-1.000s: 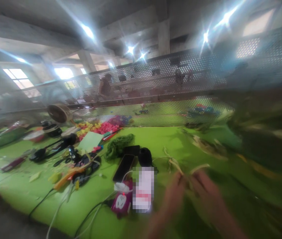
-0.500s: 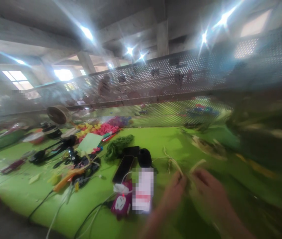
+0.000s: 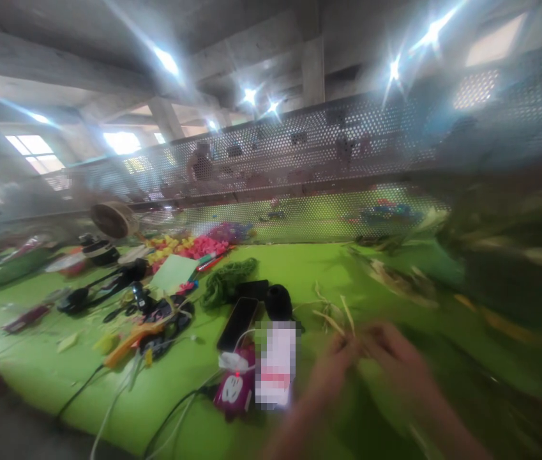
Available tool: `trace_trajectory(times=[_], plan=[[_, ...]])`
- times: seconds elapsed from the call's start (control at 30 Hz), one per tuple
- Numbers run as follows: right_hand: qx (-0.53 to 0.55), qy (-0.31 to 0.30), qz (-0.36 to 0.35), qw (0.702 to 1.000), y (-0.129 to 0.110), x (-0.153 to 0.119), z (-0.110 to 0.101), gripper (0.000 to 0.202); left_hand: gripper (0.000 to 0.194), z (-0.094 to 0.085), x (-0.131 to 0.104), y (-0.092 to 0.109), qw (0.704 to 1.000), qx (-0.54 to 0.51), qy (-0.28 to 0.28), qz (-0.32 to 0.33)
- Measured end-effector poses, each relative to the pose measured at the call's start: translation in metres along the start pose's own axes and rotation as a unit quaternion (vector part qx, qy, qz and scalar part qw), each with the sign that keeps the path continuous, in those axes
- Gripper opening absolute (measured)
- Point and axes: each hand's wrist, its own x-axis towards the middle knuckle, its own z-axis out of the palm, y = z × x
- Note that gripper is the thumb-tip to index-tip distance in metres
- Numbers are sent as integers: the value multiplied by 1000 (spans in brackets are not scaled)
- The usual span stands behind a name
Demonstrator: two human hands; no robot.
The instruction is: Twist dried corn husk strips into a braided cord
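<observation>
My left hand (image 3: 334,365) and my right hand (image 3: 395,354) meet above the green tabletop at the lower right, fingertips nearly touching. The fingers of both are pinched closed on thin pale strips (image 3: 348,314) that look like dried corn husk. Two strip ends stick up from the fingertips in a V. The parts between the fingers are hidden. Just beyond the left hand lie loose pale fibres (image 3: 319,292) on the table. More dry husk leaves (image 3: 402,281) lie farther back to the right, blurred.
Left of my hands are a pixelated phone-like thing (image 3: 276,364), a dark phone (image 3: 238,324), a purple power socket (image 3: 233,393), a black ball (image 3: 278,303) and green yarn (image 3: 227,282). An orange glue gun (image 3: 131,342) trails a cable. A perforated screen (image 3: 271,166) stands behind.
My hands have come together from slightly apart. The strip ends, held one per hand before, now cross or meet at the fingertips and point upward.
</observation>
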Motion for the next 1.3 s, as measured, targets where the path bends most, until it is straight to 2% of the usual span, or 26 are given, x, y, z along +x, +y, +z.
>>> trace_trajectory(times=[0.23, 0.33, 0.4, 0.47, 0.57, 0.63, 0.7, 0.8, 1.07, 1.3], plan=[[-27, 44, -6, 999, -5, 0, -2, 24, 34, 4, 1, -6, 998, -56, 21, -25], [-43, 40, -26, 998, -4, 1, -7, 34, 39, 2, 3, -8, 998, -52, 37, -10], [-70, 58, -50, 995, -1, -1, -10, 41, 43, 1, 4, -7, 997, -43, 59, 3], [-111, 78, -83, 987, 3, -4, -11, 38, 44, -1, 4, -5, 996, -23, 85, 8], [-170, 28, -109, 979, 12, -9, -4, 20, 41, -2, 4, -1, 995, -6, 100, 20], [-195, -26, -102, 975, 16, -10, 3, 21, 36, -1, 3, 0, 995, -9, 91, 27], [-186, -48, -90, 977, 19, -10, 9, 22, 34, -1, 3, -1, 996, -14, 85, 29], [-150, -56, -90, 983, 19, -10, 14, 21, 35, 0, 5, -4, 996, -9, 76, 37], [-124, -63, -76, 987, 27, -8, 9, 18, 31, -6, 10, -12, 993, 8, 118, 26], [-98, -75, -63, 990, 21, -5, 7, 21, 32, -9, 9, -6, 993, 13, 110, 28]])
